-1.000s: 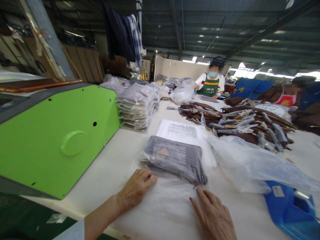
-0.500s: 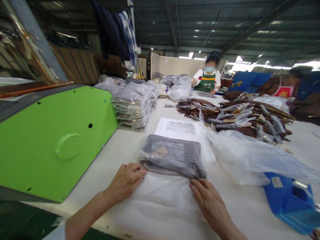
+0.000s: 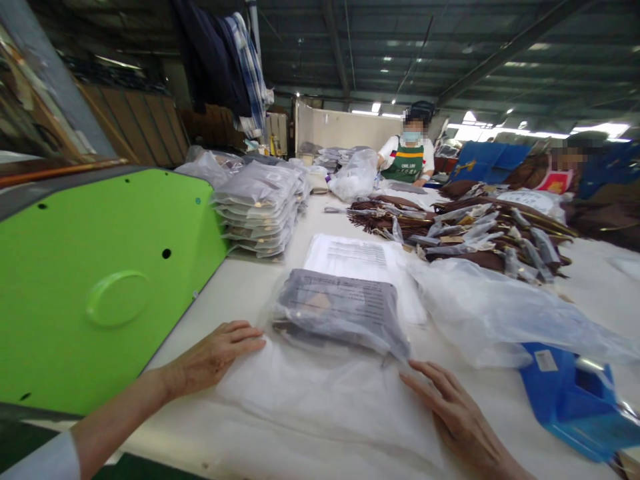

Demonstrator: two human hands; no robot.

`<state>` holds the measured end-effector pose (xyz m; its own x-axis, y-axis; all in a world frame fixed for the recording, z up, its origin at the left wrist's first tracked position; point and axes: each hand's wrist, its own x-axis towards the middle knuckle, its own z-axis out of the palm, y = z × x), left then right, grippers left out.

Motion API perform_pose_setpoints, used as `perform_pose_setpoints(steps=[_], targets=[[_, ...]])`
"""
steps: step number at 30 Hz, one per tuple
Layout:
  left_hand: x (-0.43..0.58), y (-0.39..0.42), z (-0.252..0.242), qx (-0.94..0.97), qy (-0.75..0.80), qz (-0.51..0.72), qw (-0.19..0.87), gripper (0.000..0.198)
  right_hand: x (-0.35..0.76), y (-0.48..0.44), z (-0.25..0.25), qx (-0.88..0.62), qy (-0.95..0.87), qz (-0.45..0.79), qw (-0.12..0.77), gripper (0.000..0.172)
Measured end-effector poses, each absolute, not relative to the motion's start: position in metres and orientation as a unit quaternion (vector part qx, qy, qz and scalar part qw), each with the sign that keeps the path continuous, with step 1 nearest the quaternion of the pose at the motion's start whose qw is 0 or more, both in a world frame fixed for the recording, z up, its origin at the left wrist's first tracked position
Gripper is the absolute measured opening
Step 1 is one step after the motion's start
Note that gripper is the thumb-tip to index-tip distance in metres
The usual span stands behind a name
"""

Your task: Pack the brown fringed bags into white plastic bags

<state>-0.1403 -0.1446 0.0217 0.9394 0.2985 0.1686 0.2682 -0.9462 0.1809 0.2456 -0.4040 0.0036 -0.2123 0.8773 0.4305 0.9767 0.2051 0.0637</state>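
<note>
A folded dark grey garment [image 3: 340,303] lies inside a clear plastic bag [image 3: 320,380] on the white table, with printed lines across its upper face. The loose, unfilled part of the bag spreads toward me. At its left edge rests my left hand [image 3: 220,353], fingers stretched out and flat. On the right side my right hand [image 3: 445,400] lies with fingers extended near the bag's edge. Neither hand grasps anything. Just behind the garment is a stack of white printed bags [image 3: 360,253].
A green machine panel [image 3: 125,267] stands at the left. Beyond it rises a pile of bagged garments [image 3: 260,207]. Brown fringed items [image 3: 475,227], crumpled clear plastic [image 3: 480,313] and a blue holder [image 3: 570,400] occupy the right. A co-worker [image 3: 407,153] stands across the table.
Both hands have moved outward, away from the garment's front corners, left hand leftward and right hand rightward. The loose part of the bag now looks spread wider and flatter.
</note>
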Motion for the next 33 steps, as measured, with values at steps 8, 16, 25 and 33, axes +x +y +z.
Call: perform_pose_setpoints(steps=[8,16,25,33], targets=[[-0.147,-0.133,-0.002,0.977,0.168,0.083,0.104,0.058,0.254,-0.399,-0.004,-0.578,-0.787,-0.151,0.154,0.038],[-0.145,-0.131,-0.006,0.960,0.169,0.155,0.158,0.029,0.256,-0.391,0.000,-0.692,-0.677,0.078,0.239,0.031],[-0.128,-0.128,-0.006,0.952,0.176,0.185,0.169,0.031,0.249,-0.390,-0.001,-0.661,-0.672,0.060,0.328,0.046],[-0.113,-0.141,0.027,0.860,0.421,0.138,0.254,0.044,0.237,-0.375,0.027,-0.744,-0.545,0.217,0.319,0.049]])
